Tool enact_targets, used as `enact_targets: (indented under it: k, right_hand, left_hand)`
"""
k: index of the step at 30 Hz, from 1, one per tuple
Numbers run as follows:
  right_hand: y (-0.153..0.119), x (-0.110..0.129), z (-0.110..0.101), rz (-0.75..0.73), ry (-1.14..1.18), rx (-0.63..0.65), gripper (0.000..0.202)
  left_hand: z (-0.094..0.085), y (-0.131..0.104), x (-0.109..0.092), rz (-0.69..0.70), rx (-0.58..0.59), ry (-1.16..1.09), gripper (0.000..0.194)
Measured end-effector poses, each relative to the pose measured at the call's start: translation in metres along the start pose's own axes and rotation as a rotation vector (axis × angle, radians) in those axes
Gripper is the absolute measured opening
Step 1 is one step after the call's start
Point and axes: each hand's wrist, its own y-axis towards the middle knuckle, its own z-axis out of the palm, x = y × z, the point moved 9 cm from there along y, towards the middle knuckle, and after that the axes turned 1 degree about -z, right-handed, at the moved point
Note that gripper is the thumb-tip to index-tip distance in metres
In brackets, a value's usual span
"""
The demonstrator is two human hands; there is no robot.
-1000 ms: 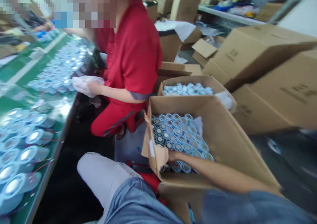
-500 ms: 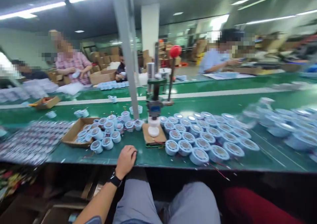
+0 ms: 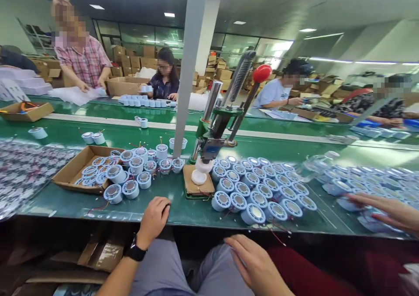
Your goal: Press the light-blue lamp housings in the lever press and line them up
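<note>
My left hand (image 3: 155, 219), a dark watch on its wrist, rests on the near edge of the green table with its fingers curled in. Nothing shows in it. Over my knee lies my right hand (image 3: 253, 259), its fingers stretched out and holding nothing. Ahead stands a hand press (image 3: 218, 130) with a red-knobbed lever (image 3: 262, 73). Its white round pad hangs over a white disc (image 3: 198, 177) on a brown board (image 3: 209, 187). Light-blue round housings with metal discs (image 3: 255, 213) stand in rows to its right. More housings (image 3: 131, 189) cluster to its left.
A cardboard tray (image 3: 70, 176) holds light-blue rings. Flat wrapped sheets (image 3: 29, 169) lie far left. A grey post (image 3: 190, 69) rises behind the press. Another person's hand (image 3: 386, 208) reaches over housings at right. Several people sit or stand across the table.
My right hand has come into view over my knee. The view has shifted, and another person's hand now shows at right. My left hand stays at the table edge.
</note>
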Motion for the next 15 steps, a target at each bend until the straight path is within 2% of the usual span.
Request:
enact_targets:
  k: [6, 9, 12, 14, 15]
  right_hand:
    - [0.054, 0.013, 0.028, 0.095, 0.131, -0.088, 0.029]
    - [0.073, 0.007, 0.028, 0.11, 0.152, -0.171, 0.028]
    - [0.085, -0.029, -0.004, 0.225, 0.061, -0.368, 0.027]
    - [0.096, -0.071, -0.036, 0.369, -0.05, -0.481, 0.027]
    - [0.106, -0.095, -0.05, 0.444, -0.122, -0.484, 0.028]
  left_hand:
    - [-0.003, 0.006, -0.005, -0.029, 0.008, -0.06, 0.019]
    - [-0.017, 0.008, -0.01, -0.039, -0.004, -0.101, 0.02]
    - [-0.05, 0.003, -0.005, -0.035, -0.096, -0.093, 0.021]
    - [-0.077, -0.006, 0.006, -0.066, -0.199, -0.062, 0.022]
    - [-0.089, -0.011, 0.012, -0.089, -0.249, -0.047, 0.022]
